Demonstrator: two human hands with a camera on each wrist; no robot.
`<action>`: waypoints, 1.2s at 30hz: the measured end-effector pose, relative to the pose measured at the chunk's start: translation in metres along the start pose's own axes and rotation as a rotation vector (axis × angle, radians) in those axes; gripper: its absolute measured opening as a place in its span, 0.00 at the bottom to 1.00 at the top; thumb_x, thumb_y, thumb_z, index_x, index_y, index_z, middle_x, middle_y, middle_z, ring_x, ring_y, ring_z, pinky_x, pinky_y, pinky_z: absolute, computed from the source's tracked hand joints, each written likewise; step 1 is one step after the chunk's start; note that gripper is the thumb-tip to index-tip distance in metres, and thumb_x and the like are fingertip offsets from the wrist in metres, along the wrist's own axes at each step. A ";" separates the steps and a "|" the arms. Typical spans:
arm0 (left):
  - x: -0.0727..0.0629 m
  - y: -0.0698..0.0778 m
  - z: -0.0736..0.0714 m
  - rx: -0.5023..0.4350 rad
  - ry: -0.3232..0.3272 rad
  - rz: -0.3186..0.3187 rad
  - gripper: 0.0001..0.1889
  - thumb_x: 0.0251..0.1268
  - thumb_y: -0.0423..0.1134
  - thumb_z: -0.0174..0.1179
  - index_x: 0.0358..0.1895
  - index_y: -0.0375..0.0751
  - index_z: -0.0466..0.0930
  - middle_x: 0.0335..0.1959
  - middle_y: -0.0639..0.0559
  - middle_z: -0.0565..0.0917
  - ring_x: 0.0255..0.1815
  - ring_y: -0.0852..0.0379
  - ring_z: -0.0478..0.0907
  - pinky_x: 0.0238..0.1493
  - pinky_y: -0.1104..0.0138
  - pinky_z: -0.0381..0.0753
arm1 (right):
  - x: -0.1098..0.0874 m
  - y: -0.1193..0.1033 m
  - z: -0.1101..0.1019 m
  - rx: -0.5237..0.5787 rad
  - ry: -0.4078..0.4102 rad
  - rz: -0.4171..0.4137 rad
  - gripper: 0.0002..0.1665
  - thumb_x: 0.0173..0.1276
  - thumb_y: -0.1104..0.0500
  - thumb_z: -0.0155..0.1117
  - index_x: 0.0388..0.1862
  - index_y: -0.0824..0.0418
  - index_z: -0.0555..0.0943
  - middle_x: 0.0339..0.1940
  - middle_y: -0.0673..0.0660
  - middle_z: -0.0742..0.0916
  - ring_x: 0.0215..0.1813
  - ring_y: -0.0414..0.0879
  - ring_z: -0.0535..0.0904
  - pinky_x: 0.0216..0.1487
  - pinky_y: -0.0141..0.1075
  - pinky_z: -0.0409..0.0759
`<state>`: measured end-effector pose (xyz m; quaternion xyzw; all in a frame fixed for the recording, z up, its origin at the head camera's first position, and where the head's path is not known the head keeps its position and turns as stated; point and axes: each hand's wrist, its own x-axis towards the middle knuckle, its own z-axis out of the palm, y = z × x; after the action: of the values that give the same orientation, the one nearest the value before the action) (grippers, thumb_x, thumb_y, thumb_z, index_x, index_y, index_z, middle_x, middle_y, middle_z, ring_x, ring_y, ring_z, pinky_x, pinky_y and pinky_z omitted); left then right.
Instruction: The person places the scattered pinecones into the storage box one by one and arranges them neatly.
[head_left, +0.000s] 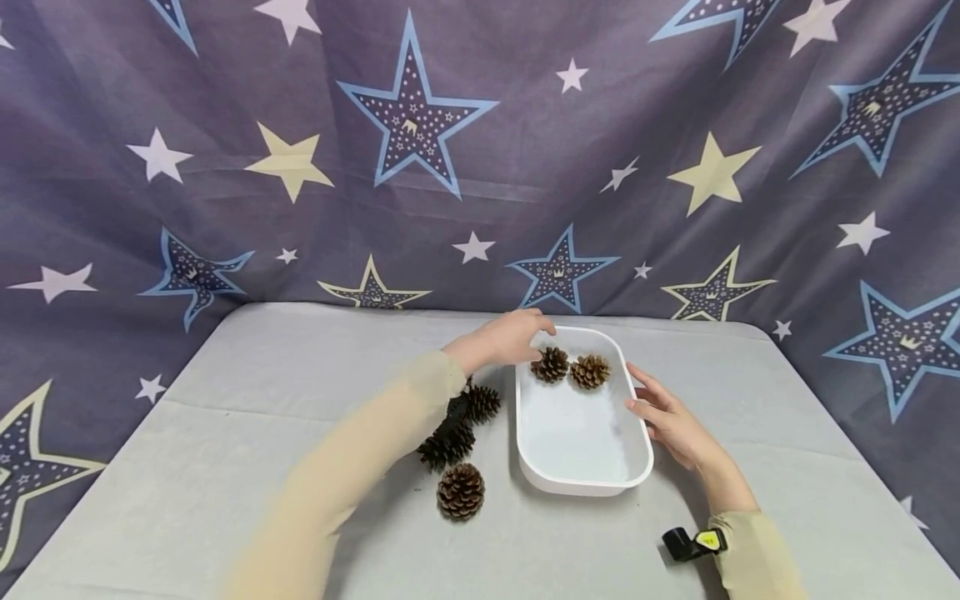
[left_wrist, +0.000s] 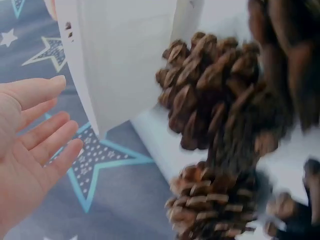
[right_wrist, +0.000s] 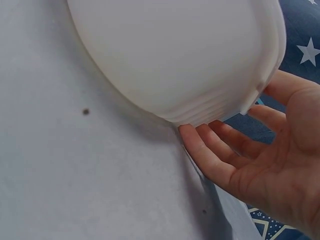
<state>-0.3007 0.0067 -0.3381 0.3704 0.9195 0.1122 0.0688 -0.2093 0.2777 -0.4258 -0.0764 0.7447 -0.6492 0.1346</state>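
Note:
A white rectangular tub [head_left: 585, 450] sits on the table with two brown pine cones, one darker [head_left: 550, 365] and one lighter [head_left: 590, 372], at its far end. My left hand [head_left: 510, 337] reaches over the tub's far left corner, fingertips close by the darker cone. In the left wrist view its fingers [left_wrist: 52, 135] are spread and relaxed, with nothing in them. On the tub's right side, my right hand [head_left: 671, 421] rests its fingertips against the outer wall, thumb at the rim. The right wrist view shows those fingers [right_wrist: 207, 155] only gently bent along the wall.
Left of the tub lie several more pine cones: a brown one [head_left: 461, 492] in front, dark ones [head_left: 447, 443] behind, partly covered by the left sleeve [head_left: 375, 450]. A star-patterned cloth [head_left: 480, 167] hangs behind the pale table [head_left: 247, 400]. A black strap device [head_left: 690, 543] is on the right wrist.

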 end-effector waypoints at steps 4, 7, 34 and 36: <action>-0.009 -0.005 -0.010 -0.007 0.034 0.013 0.22 0.58 0.38 0.59 0.58 0.45 0.72 0.59 0.50 0.72 0.61 0.51 0.67 0.61 0.60 0.68 | 0.000 0.000 0.000 0.009 -0.001 0.000 0.39 0.69 0.57 0.51 0.73 0.54 0.44 0.64 0.72 0.61 0.48 0.42 0.77 0.44 0.39 0.80; -0.017 -0.011 -0.017 -0.011 0.049 -0.003 0.22 0.58 0.39 0.59 0.58 0.46 0.72 0.59 0.51 0.73 0.61 0.52 0.68 0.60 0.60 0.69 | 0.000 -0.001 0.000 0.006 0.001 0.001 0.40 0.69 0.57 0.51 0.73 0.54 0.44 0.65 0.72 0.61 0.48 0.41 0.77 0.44 0.39 0.80; -0.081 -0.069 -0.011 -0.057 0.053 -0.136 0.23 0.59 0.39 0.59 0.58 0.39 0.70 0.56 0.44 0.74 0.58 0.47 0.69 0.58 0.55 0.70 | 0.000 0.002 -0.002 -0.012 -0.022 -0.018 0.39 0.69 0.56 0.50 0.73 0.53 0.44 0.65 0.73 0.61 0.49 0.43 0.77 0.44 0.40 0.80; -0.084 -0.074 -0.008 -0.061 0.073 -0.127 0.23 0.58 0.39 0.59 0.58 0.38 0.70 0.56 0.44 0.74 0.58 0.46 0.70 0.58 0.55 0.70 | 0.001 0.002 -0.002 -0.011 -0.017 -0.021 0.39 0.69 0.56 0.50 0.73 0.53 0.44 0.65 0.73 0.61 0.49 0.43 0.77 0.44 0.40 0.80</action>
<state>-0.2919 -0.1051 -0.3457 0.3048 0.9392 0.1489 0.0536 -0.2104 0.2798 -0.4273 -0.0906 0.7464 -0.6456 0.1336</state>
